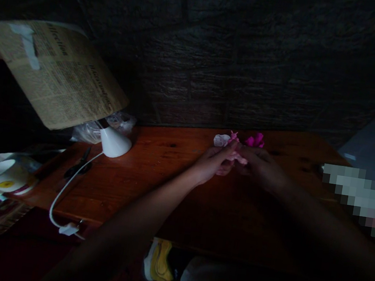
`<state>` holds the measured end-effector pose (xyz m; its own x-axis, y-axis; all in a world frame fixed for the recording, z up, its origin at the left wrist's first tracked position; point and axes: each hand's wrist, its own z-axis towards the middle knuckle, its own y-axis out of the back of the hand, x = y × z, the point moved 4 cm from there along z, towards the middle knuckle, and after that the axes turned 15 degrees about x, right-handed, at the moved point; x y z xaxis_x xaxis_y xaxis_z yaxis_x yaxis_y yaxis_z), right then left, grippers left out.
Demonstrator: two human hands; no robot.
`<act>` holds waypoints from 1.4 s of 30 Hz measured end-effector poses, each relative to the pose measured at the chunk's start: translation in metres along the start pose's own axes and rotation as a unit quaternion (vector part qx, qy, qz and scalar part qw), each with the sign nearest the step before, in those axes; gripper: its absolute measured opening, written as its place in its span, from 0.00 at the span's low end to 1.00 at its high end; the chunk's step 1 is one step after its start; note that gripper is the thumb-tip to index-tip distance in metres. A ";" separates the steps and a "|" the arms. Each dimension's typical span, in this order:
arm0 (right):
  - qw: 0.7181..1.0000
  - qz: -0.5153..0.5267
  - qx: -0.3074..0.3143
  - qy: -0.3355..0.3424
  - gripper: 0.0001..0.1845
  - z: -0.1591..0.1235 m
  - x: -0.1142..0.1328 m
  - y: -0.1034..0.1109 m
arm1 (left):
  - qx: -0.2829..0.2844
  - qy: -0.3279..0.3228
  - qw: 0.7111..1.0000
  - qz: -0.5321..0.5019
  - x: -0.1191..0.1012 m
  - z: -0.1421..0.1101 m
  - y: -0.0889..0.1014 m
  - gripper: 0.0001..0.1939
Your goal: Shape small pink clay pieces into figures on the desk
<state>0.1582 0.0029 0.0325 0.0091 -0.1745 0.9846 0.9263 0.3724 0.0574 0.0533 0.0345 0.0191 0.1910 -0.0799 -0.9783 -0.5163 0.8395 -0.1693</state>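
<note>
Both hands meet above the far part of a wooden table [153, 177]. Between them is a small pink figure [234, 136] that looks like modelling clay, with thin horn-like tips on top. My left hand [212, 164] grips it with the thumb laid along it and the fingers curled beneath. On its other side my right hand [261, 166] closes on the same figure, its fingertips mostly hidden and dark. Just behind the hands are a pale, whitish lump [222, 140] on the left and a magenta lump [255, 140] on the right.
A lamp with a newsprint shade [59, 74] and white base [114, 143] stands left, beside a clear plastic bag [86, 131]. Black scissors [78, 167] and a white cable [57, 196] lie nearby. A paper cup [1, 174] is far left. Behind runs a dark wall [198, 67].
</note>
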 end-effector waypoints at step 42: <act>0.996 -0.045 -0.068 0.017 0.31 0.002 -0.007 0.005 | -0.069 -0.047 0.996 0.013 0.001 0.000 0.006 0.25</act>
<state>0.1619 0.0073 0.0261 -0.0662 -0.2343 0.9699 0.9665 0.2266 0.1207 0.0504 0.0401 0.0175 0.2500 -0.0041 -0.9682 -0.6312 0.7577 -0.1662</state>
